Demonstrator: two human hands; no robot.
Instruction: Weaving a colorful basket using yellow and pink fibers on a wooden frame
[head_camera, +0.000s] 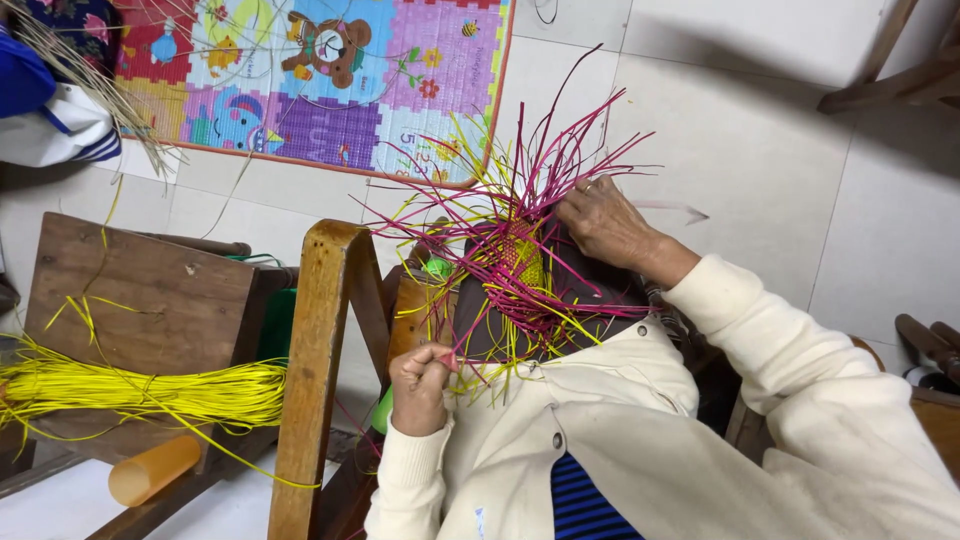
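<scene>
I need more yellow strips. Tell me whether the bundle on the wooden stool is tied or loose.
Tied: a band cinches the yellow strip bundle midway on the wooden stool, ends splaying.

I can't see the tips of my left hand; they curl in around a pink strip, so the grip is hidden. My right hand has its fingertips lost among the pink and yellow strips. What the weaving sits on is covered by the strips. The yellow bundle runs off the left edge. The mat is cut by the top edge. Dark wood at the top right goes out of view. Dark round things at the right edge are too cut off to tell. My sleeve leaves the bottom.
</scene>
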